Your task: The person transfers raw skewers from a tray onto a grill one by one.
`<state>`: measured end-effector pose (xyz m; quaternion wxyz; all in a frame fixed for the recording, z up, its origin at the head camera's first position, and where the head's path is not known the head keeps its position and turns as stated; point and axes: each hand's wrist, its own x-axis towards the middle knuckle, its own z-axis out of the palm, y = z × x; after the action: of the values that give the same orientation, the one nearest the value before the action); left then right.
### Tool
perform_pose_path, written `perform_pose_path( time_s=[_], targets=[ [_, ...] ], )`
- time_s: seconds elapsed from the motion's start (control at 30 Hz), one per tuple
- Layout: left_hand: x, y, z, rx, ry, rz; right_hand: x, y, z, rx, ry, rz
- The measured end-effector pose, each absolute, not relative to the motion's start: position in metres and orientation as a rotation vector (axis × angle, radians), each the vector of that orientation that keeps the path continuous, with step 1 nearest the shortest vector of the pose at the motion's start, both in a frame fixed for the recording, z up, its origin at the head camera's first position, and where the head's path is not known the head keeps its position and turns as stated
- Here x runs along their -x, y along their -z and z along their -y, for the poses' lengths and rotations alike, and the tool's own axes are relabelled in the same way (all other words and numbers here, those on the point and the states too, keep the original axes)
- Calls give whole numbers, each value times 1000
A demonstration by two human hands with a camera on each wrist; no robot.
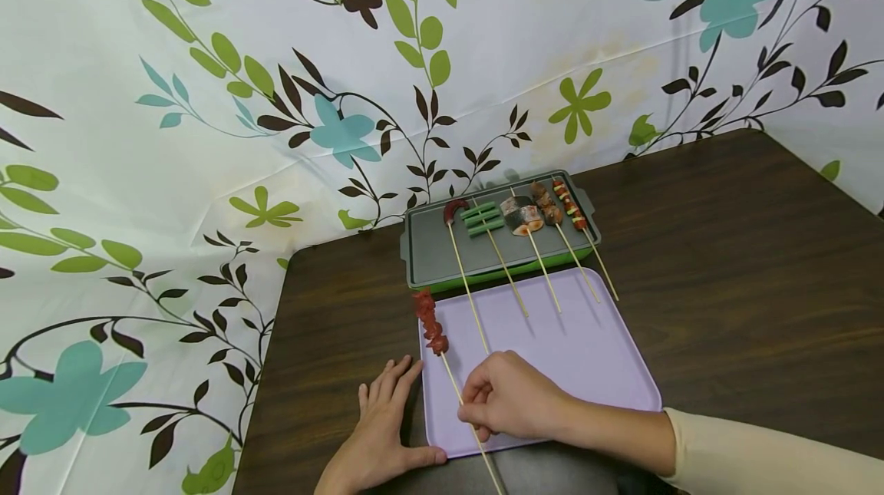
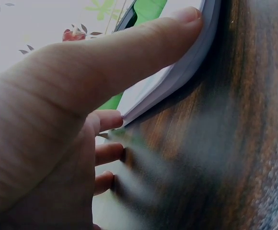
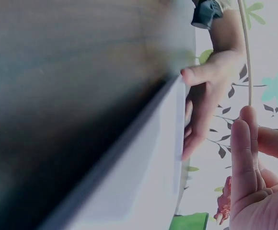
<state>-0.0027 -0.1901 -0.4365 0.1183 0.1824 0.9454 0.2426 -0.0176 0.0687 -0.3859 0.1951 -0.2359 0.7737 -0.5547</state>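
Head view alone: whole layout on the dark wooden counter, with a lilac tray nearest and a grey-green grill pan just behind it, touching its far edge. Left wrist view alone: thumb of the left hand pressed along the tray's near rim, fingertips at the tray's left edge, palm flat on the counter; grip released, fingers straight. Right wrist view alone: stick of the red meat skewer pinched between fingertips of the right hand, red chunks low in frame. From the head: right hand curled over the tray's near left corner, grip grasping the skewer's stick, meat end pointing away along the tray's left edge, bare end sticking out past the near rim. Counted: one tray, one grill pan, six skewers in all, five resting on the pan with sticks reaching over the tray, one in the right hand.
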Motion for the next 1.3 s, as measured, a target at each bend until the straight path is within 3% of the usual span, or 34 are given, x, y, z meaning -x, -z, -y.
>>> perform_pose_path(
  time_s=[1.3],
  targets=[
    [4,439,189,-513,-708,-2747,131,354,-54,383,1358,-2401]
  ],
)
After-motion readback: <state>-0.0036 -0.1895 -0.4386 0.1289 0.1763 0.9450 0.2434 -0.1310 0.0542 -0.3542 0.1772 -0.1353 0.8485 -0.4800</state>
